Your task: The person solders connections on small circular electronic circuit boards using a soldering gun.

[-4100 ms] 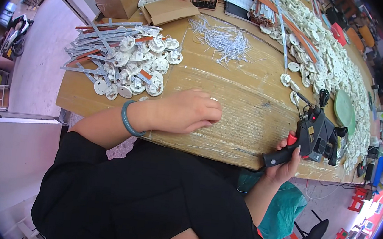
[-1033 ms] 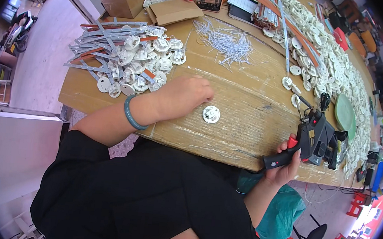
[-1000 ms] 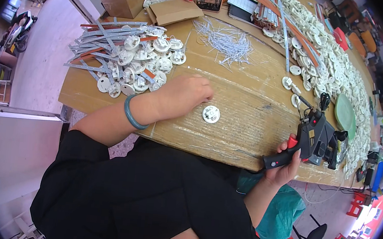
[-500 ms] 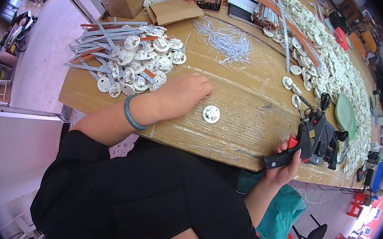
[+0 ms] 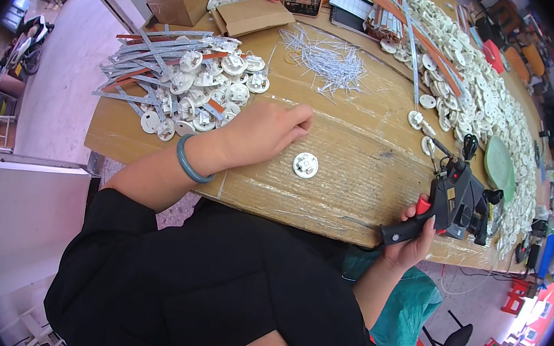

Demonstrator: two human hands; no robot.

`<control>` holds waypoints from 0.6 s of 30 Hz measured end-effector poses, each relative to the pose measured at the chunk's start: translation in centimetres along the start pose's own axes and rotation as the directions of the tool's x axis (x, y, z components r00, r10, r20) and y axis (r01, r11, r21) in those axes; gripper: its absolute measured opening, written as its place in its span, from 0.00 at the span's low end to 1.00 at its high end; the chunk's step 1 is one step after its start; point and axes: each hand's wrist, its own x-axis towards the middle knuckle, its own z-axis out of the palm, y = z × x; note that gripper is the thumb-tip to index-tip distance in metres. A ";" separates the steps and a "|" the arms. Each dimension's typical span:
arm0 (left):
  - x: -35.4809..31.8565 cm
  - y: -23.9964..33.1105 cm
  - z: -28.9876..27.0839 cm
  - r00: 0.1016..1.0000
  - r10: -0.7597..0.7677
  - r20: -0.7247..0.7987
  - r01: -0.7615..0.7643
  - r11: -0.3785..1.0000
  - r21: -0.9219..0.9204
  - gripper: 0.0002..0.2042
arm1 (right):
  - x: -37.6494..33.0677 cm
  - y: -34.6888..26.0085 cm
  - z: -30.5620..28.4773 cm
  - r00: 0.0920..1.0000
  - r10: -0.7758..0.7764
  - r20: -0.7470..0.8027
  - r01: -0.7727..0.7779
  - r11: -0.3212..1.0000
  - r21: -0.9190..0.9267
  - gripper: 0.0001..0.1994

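Currently, right hand grips gun; left hand is curled, any pinch indiscernible. Disc lies on table just beside left hand, apparently unsecured; a careless knock could displace it.

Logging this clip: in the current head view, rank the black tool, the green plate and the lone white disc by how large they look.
1. Black tool
2. Green plate
3. Lone white disc, clearly the smallest
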 end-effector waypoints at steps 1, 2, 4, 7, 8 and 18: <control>-0.1 -0.2 0.2 1.000 0.031 -0.006 -0.031 0.994 -0.101 0.06 | 0.0 0.0 0.1 1.000 -0.001 -0.002 0.001 1.000 0.000 0.24; -0.2 -0.4 0.4 0.998 0.061 -0.015 -0.062 0.978 -0.201 0.06 | 0.0 0.0 0.2 1.000 0.000 -0.002 0.000 1.000 0.000 0.24; -0.2 -0.2 0.8 0.996 0.083 -0.016 -0.084 0.970 -0.230 0.06 | 0.0 0.0 0.3 1.000 0.000 0.002 0.000 1.000 0.002 0.24; -0.1 -0.5 1.5 0.993 0.115 0.002 -0.110 0.951 -0.289 0.06 | 0.0 0.0 0.1 1.000 0.009 -0.012 -0.008 1.000 0.009 0.24; 0.0 -0.6 1.7 0.992 0.125 0.018 -0.113 0.942 -0.317 0.06 | 0.0 0.0 0.0 1.000 0.010 -0.012 -0.010 1.000 0.010 0.24; 0.4 -0.2 1.2 0.994 0.088 0.065 -0.054 0.914 -0.403 0.05 | 0.3 0.2 -0.2 1.000 0.000 -0.001 0.000 1.000 -0.002 0.24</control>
